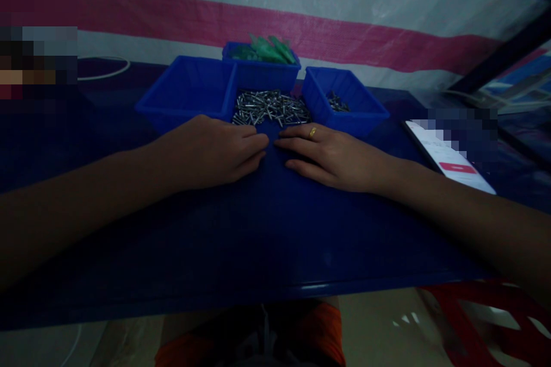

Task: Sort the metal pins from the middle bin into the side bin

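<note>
My left hand [221, 150] rests on the dark blue table [275, 229] with its fingers curled and the thumb pressed against them. Whatever those fingers hold, if anything, is hidden. Facing it, my right hand [329, 155] lies with fingers stretched out and a gold ring on one; nothing shows in its grasp. Just beyond both hands is a loose pile of thin metal pins [271, 105], perhaps screws or rivets. A blue bin [189, 85] stands behind my left hand. Behind my right hand, another blue bin [344, 94] contains some of the same metal pieces.
At the back, a third blue bin [267, 75] holds green plastic packets [273, 50]. A phone with a lit screen [451, 154] lies right of my right forearm. A striped tarp [279, 11] hangs behind the table. A red plastic stool [486, 321] stands below the table's right side.
</note>
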